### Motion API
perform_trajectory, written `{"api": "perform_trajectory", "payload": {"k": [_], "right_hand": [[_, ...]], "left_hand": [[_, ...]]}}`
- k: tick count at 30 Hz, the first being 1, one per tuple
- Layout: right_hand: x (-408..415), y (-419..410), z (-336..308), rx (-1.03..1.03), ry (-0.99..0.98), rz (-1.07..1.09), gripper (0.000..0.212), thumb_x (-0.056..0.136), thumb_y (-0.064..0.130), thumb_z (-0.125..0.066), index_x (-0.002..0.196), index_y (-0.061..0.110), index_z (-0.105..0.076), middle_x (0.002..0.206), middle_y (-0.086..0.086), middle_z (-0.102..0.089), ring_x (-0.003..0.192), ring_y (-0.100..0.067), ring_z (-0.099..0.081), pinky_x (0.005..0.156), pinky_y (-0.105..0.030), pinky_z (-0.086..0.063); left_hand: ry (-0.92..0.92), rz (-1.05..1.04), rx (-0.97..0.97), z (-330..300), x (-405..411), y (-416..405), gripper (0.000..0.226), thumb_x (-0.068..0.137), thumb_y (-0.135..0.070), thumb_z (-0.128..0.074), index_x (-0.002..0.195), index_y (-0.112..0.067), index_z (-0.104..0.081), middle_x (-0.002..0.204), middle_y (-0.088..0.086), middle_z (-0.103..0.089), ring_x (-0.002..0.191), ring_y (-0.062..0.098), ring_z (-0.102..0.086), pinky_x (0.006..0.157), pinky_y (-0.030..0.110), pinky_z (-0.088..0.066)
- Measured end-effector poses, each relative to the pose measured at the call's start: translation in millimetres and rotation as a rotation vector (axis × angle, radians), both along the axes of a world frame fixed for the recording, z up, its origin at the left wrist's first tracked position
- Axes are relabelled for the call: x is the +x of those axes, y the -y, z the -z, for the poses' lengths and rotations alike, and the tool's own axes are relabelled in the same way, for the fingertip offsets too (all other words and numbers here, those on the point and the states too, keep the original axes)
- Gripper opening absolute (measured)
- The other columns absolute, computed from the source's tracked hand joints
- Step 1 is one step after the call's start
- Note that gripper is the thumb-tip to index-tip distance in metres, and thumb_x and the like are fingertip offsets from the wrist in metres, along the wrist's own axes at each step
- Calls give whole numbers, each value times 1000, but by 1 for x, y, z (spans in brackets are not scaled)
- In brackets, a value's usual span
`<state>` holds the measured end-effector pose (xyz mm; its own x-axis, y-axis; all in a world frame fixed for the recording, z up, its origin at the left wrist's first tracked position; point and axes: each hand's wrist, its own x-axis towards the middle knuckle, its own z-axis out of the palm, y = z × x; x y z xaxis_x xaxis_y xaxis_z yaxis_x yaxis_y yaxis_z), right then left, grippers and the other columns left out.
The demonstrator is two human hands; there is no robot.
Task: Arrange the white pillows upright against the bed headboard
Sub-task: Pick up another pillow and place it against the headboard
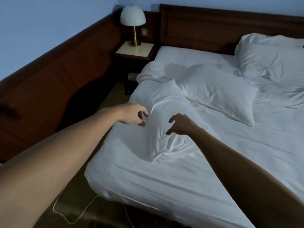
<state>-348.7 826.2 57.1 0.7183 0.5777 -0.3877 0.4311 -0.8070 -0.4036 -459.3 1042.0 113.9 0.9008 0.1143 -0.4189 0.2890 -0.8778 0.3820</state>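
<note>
A white pillow (166, 102) lies flat near the bed's left edge, long side running away from me. My left hand (133, 115) hovers at its left side, fingers curled apart, holding nothing. Over the pillow's near half is my right hand (180, 124), fingers spread and empty. A second white pillow (218, 92) lies flat in the middle of the bed. A third (271, 58) rests at the far right, leaning by the dark wooden headboard (213, 28).
A rumpled white duvet (158, 69) is bunched below the headboard on the left. A nightstand (134, 51) with a white dome lamp (133, 18) stands left of the bed. Dark wood panelling lines the wall, and a cable (72, 216) lies on the floor.
</note>
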Motion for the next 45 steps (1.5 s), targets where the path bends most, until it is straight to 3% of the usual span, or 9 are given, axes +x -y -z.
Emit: {"api": "perform_trajectory", "payload": {"k": [5, 10, 18, 23, 32, 37, 45], "right_hand": [[-17, -86, -5, -9, 36, 128, 69, 76, 39, -86, 137, 18, -60, 141, -2, -53, 136, -24, -42, 105, -42, -44], [-46, -156, -7, -24, 18, 312, 69, 74, 39, -87, 136, 19, -62, 138, -5, -57, 132, -25, -46, 99, -40, -46], [-51, -227, -7, 107, 3, 506, 60, 71, 37, -89, 126, 22, -68, 115, 0, -72, 111, -20, -63, 93, -37, -53], [-31, -265, 9, 102, 7, 613, 61, 69, 36, -90, 124, 21, -69, 119, -4, -69, 116, -25, -60, 97, -41, -52], [80, -332, 43, 136, 30, 847, 65, 59, 44, -92, 118, 27, -71, 115, -6, -72, 107, -24, -66, 94, -39, -54], [145, -362, 47, 117, 21, 923, 65, 60, 44, -92, 118, 24, -71, 114, -4, -72, 110, -24, -65, 95, -39, -53], [209, -373, 57, 145, -39, 1165, 62, 62, 40, -92, 118, 22, -71, 112, -6, -71, 94, -21, -69, 86, -35, -56]], "left_hand": [[-10, 159, 30, 2, 2, -106, 51, 84, -44, -78, 131, -32, -61, 113, -10, -67, 99, 12, -64, 88, 35, -56], [0, 303, 1, -3, 1, -186, 47, 84, -45, -77, 127, -33, -62, 113, -9, -66, 101, 12, -65, 88, 35, -57], [7, 461, -23, -8, 35, -266, 47, 83, -44, -78, 125, -31, -64, 112, -8, -66, 101, 12, -66, 91, 37, -57], [-12, 591, -33, 1, 73, -301, 48, 83, -43, -79, 126, -28, -65, 110, -9, -68, 100, 11, -67, 92, 36, -57], [-5, 749, -1, 14, 228, -368, 49, 83, -41, -80, 127, -25, -65, 112, -6, -70, 101, 12, -68, 94, 34, -55], [-34, 852, 5, 11, 317, -384, 47, 83, -39, -80, 126, -25, -65, 112, -5, -71, 99, 12, -69, 86, 27, -54], [-86, 1042, 12, 30, 438, -375, 46, 82, -37, -82, 123, -22, -68, 107, -5, -73, 96, 13, -71, 94, 35, -56]]}}
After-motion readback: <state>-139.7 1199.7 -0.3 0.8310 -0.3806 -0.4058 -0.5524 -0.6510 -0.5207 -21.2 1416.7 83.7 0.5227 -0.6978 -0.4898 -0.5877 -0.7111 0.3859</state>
